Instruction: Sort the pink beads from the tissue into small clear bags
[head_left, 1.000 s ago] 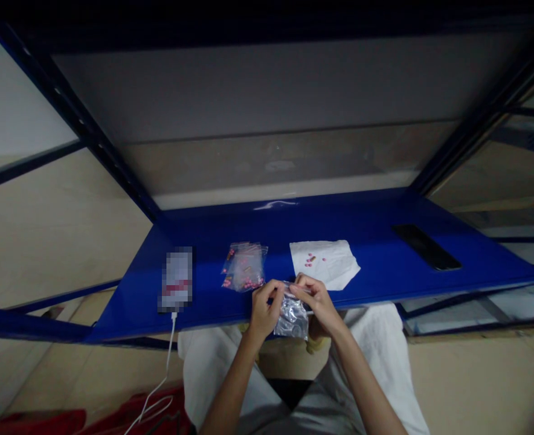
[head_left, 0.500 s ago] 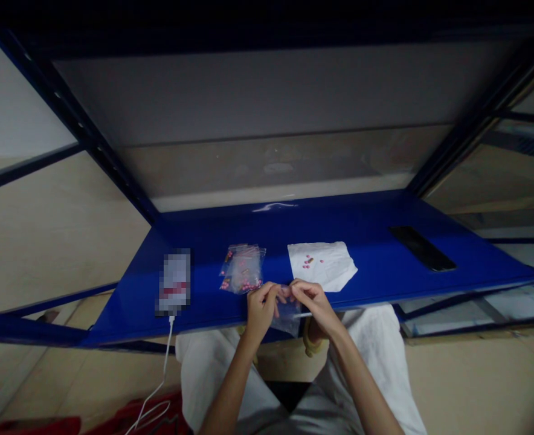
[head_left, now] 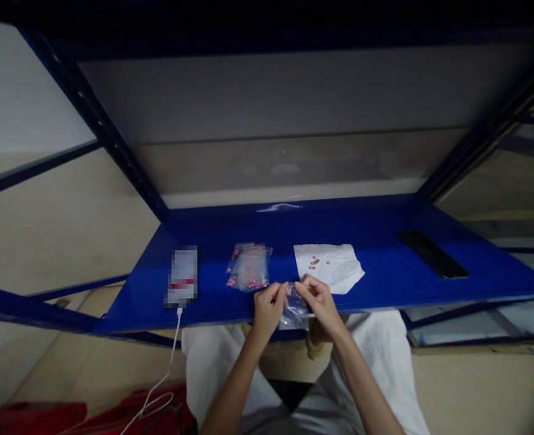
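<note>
Between my two hands a small clear plastic bag (head_left: pixel 295 311) hangs at the front edge of the blue shelf. My left hand (head_left: pixel 269 302) pinches its top left side, and my right hand (head_left: pixel 316 298) pinches the top right side. Just beyond my left hand lies a pile of clear zip bags (head_left: pixel 252 266) with pink and dark little pieces in them. Behind my right hand, a white sheet of paper (head_left: pixel 342 266) carries several small pink pieces (head_left: pixel 313 263) and a brownish one. What the held bag contains is hard to make out.
A device with a blurred screen (head_left: pixel 182 275) lies at the left with a white cable (head_left: pixel 173 350) running down off the shelf. At the right rests a black phone-like slab (head_left: pixel 432 254). Blue metal uprights (head_left: pixel 113 130) frame the blue shelf (head_left: pixel 353 223).
The bag's upper edge now shows more plainly between my fingertips, and my hands sit slightly farther apart. The whole view has shifted a little, so the shelf appears more to the right.
</note>
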Demonstrator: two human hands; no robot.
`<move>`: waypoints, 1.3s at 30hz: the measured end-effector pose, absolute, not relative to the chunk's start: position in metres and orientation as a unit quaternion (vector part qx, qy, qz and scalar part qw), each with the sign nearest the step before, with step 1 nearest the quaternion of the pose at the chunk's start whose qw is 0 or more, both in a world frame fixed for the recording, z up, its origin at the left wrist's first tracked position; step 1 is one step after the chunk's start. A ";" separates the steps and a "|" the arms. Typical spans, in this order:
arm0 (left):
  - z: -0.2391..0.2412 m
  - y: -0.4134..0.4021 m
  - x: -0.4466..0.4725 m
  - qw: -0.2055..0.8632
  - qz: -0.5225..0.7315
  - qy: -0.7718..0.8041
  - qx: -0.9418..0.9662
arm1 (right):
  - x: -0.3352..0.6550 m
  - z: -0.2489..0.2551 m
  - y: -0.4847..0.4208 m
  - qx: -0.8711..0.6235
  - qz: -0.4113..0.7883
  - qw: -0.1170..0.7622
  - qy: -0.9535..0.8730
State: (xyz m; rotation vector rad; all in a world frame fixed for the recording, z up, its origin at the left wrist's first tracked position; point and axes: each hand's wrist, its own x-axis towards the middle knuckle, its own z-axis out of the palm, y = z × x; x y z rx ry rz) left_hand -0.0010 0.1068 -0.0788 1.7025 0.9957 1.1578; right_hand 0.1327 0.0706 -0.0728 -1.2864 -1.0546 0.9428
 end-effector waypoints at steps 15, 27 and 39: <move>-0.056 0.121 -0.010 0.058 0.415 0.449 0.789 | 0.131 -0.081 0.077 -0.512 0.434 0.644 -0.367; -0.081 0.158 -0.039 -0.011 0.224 0.540 0.811 | 0.121 -0.079 0.102 -0.595 0.313 0.596 -0.439; -0.066 0.161 -0.062 0.006 0.314 0.620 0.719 | 0.111 -0.077 0.099 -0.640 0.009 0.406 -0.652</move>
